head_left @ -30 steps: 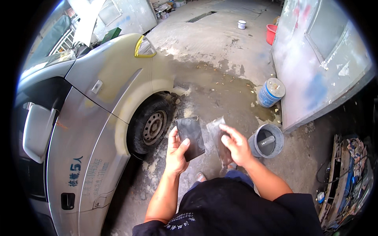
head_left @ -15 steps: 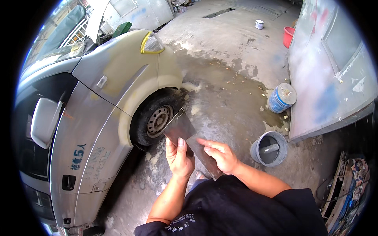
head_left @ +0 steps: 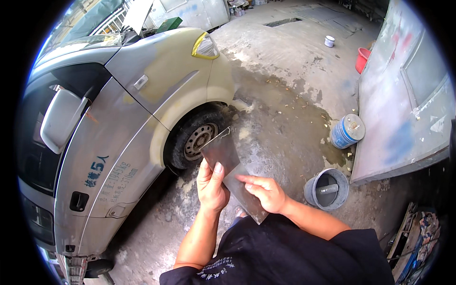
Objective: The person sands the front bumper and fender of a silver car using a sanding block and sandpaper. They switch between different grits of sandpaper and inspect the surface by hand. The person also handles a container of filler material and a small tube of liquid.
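In front of my body, my left hand (head_left: 212, 190) is closed on a flat, dark putty scraper (head_left: 220, 151). A thin line of pale putty runs along that blade's far edge. My right hand (head_left: 267, 194) grips a second, greyer flat scraper (head_left: 248, 203), its index finger stretched along the face. The upper end of this second blade overlaps the lower part of the first. Both blades are tilted, and my fingers hide part of each. Beyond them, to the left, stands a van (head_left: 128, 111) with yellowish patches on its front fender.
The van's front wheel (head_left: 201, 139) is just past the blades. To the right are a grey bucket (head_left: 312, 194) holding water and a cylinder, a blue-and-white pail (head_left: 346, 131), and a paint-marked metal door (head_left: 384, 137). A red tub (head_left: 363, 61) and small white can (head_left: 329, 41) stand farther off.
The view has turned slightly, so the van's front and the pail appear farther right. Both hands keep their grips, and the two blades still overlap, with little visible change between them.
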A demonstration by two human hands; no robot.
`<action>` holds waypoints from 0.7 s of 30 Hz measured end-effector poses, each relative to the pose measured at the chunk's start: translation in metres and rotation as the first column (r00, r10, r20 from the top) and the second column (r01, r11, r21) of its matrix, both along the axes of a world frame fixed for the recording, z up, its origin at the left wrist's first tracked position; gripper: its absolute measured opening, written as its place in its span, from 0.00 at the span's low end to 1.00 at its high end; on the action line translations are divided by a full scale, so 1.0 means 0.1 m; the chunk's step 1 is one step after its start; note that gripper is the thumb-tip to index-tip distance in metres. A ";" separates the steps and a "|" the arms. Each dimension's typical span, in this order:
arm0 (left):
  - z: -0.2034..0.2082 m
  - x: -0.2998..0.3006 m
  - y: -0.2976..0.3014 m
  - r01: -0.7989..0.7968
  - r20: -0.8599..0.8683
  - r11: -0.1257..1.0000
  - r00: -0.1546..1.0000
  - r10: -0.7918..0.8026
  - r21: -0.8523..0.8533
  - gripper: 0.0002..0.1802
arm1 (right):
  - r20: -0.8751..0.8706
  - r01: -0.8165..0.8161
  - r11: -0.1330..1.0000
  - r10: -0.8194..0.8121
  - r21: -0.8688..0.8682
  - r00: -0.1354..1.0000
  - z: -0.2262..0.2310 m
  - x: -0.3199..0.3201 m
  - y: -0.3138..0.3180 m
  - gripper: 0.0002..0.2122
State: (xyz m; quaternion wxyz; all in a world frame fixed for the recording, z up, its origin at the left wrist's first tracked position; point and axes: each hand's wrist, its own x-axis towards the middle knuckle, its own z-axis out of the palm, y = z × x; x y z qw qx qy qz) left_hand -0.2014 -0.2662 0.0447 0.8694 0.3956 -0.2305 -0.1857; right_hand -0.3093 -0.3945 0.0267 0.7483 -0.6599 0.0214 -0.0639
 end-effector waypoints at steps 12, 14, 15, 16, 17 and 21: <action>0.02 0.00 0.18 -0.043 0.004 0.993 0.999 0.043 0.111 0.22 | 0.036 0.013 0.994 -0.010 -0.112 0.999 0.03 0.11 0.09 0.15; -0.03 -0.03 0.19 -0.016 -0.034 0.996 0.999 0.019 0.085 0.22 | 0.081 0.059 0.985 -0.046 -0.164 0.996 0.09 0.24 -0.09 0.15; 0.01 -0.04 0.21 0.011 -0.042 0.997 0.999 -0.008 0.073 0.22 | 0.117 0.071 0.961 -0.040 -0.267 0.992 0.14 0.26 -0.11 0.15; 0.01 -0.02 0.23 0.034 -0.042 0.998 0.999 -0.032 0.061 0.22 | 0.152 0.086 0.927 -0.031 -0.366 0.988 0.17 0.27 -0.11 0.15; 0.01 -0.01 0.26 0.057 -0.045 0.998 0.997 -0.055 0.042 0.22 | 0.140 0.082 0.904 -0.025 -0.419 0.990 0.20 0.27 -0.13 0.15; 0.04 -0.02 0.31 0.086 -0.080 0.995 0.993 -0.082 0.041 0.24 | 0.157 0.087 0.927 -0.031 -0.364 0.987 0.16 0.22 -0.06 0.15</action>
